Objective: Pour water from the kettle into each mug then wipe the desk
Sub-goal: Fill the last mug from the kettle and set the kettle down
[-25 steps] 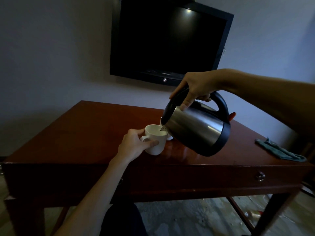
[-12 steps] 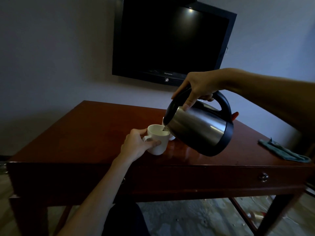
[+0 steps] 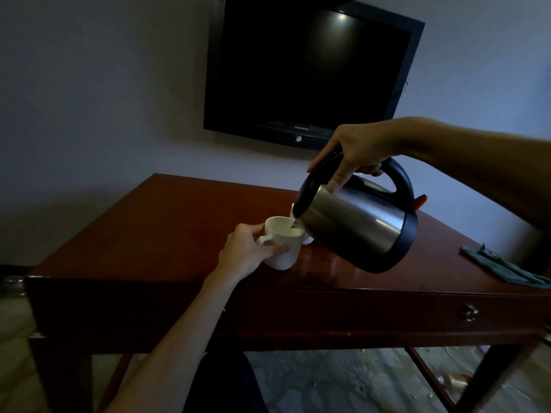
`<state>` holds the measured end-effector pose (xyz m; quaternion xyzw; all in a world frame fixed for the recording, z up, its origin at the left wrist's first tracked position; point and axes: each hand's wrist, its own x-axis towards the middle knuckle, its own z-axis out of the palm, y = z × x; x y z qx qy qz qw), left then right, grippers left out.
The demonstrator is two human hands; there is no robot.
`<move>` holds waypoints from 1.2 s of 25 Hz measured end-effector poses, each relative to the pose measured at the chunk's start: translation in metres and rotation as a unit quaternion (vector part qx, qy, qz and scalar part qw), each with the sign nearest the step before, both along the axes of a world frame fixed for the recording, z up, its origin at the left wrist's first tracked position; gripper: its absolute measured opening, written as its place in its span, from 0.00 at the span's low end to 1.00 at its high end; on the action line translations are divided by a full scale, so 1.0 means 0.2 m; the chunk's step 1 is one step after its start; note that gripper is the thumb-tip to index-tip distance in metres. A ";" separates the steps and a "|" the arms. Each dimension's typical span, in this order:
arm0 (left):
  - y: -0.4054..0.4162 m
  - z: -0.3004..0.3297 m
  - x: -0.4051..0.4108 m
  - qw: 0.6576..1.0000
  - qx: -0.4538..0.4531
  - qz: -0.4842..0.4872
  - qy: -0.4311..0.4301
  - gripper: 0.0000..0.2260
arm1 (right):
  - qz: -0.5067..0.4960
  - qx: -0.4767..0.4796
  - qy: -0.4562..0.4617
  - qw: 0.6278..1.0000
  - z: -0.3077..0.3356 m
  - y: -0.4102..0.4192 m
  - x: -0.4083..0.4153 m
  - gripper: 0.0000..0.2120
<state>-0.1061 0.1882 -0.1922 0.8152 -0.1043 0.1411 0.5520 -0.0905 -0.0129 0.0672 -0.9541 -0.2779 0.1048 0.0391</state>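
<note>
A steel kettle [image 3: 357, 225] with a black handle and base hangs tilted over the wooden desk [image 3: 167, 228]. My right hand [image 3: 354, 150] grips its handle, thumb along the lid. The spout sits at the rim of a white mug [image 3: 283, 239], and water stands inside the mug. My left hand [image 3: 244, 251] holds this mug by its handle side on the desk. A second white mug [image 3: 307, 240] stands just behind, mostly hidden by the kettle. A green cloth [image 3: 501, 266] lies crumpled at the desk's right edge.
A black television [image 3: 310, 73] hangs on the wall above the desk's far side. The desk front has a drawer with a metal knob [image 3: 468, 312]. Small litter lies on the floor under the right side.
The kettle has stayed tilted at the mug's rim while pouring. Both hands keep their hold; the view shifted slightly.
</note>
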 end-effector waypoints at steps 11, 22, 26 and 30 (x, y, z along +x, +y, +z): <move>0.00 -0.01 0.01 1.000 -0.002 0.002 0.000 0.50 | -0.007 -0.006 -0.004 1.000 0.01 0.02 -0.01 0.29; 0.00 -0.02 0.02 1.000 0.002 0.006 0.005 0.52 | -0.011 -0.009 0.000 1.000 0.01 0.03 -0.02 0.28; -0.01 -0.01 0.01 1.000 0.006 0.007 0.010 0.53 | -0.010 -0.007 -0.001 1.000 0.01 0.03 -0.01 0.28; -0.01 -0.01 0.01 1.000 0.010 0.010 0.008 0.54 | -0.013 -0.003 0.002 1.000 0.01 0.02 -0.01 0.28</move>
